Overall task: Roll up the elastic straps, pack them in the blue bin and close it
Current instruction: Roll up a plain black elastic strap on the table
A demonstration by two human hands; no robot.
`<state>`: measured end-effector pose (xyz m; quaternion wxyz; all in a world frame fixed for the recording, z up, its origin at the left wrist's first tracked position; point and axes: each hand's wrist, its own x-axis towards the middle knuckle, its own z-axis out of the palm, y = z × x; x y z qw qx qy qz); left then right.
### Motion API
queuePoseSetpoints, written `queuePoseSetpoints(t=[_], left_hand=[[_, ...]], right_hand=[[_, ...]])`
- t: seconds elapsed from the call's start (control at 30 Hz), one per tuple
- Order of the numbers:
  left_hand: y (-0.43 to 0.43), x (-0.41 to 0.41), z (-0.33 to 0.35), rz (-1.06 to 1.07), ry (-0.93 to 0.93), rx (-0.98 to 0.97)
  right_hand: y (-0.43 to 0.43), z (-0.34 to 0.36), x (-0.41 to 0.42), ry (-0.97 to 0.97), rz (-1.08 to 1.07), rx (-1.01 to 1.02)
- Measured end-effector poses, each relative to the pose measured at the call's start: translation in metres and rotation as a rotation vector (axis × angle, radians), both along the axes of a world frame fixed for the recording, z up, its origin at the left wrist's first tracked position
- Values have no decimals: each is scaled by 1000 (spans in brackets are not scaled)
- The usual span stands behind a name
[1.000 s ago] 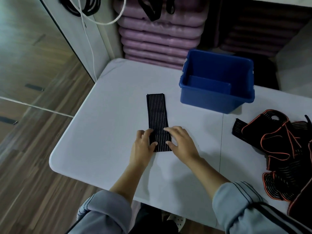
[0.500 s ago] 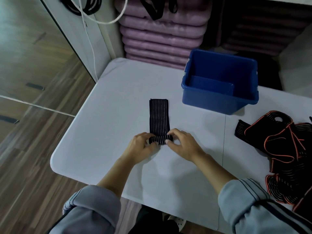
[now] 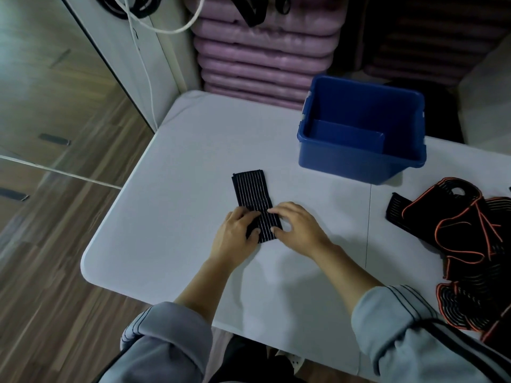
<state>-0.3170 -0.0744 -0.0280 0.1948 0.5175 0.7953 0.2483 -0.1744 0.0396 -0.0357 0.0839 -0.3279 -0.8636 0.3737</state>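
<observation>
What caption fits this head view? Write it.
Left hand and right hand pinch a striped elastic strap lying near the blue bin.

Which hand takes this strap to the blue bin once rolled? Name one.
Probably right: both hands pinch the striped strap, but the right hand sits nearer the blue bin; the left hand would reach across.

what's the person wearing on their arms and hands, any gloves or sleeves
No gloves: the left hand and right hand are bare, with no ring or watch visible. Both arms wear light grey sleeves pushed up toward the elbows, the left sleeve and right sleeve each with thin dark lines near the cuff. The right sleeve also carries a broader dark stripe.
</observation>
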Motion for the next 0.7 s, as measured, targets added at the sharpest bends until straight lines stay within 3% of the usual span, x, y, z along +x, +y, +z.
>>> queuePoseSetpoints(t=[0.2,0.3,0.43,0.53,0.7], left_hand=[[-11,-7,-6,-118,21,-41],[-8,-7,1,-13,-132,10],[4,-11,11,225,-332,-128],[13,-12,10,387,-343,-196],[17,-10,4,469,-377,-122]], right_hand=[[6,2,5,-52,129,27],[7,10,-4,-91,68,-73],[5,11,-20,-146,-98,-161],[1,10,-30,-188,-174,-97],[-6,16,-45,-135,-156,-213]])
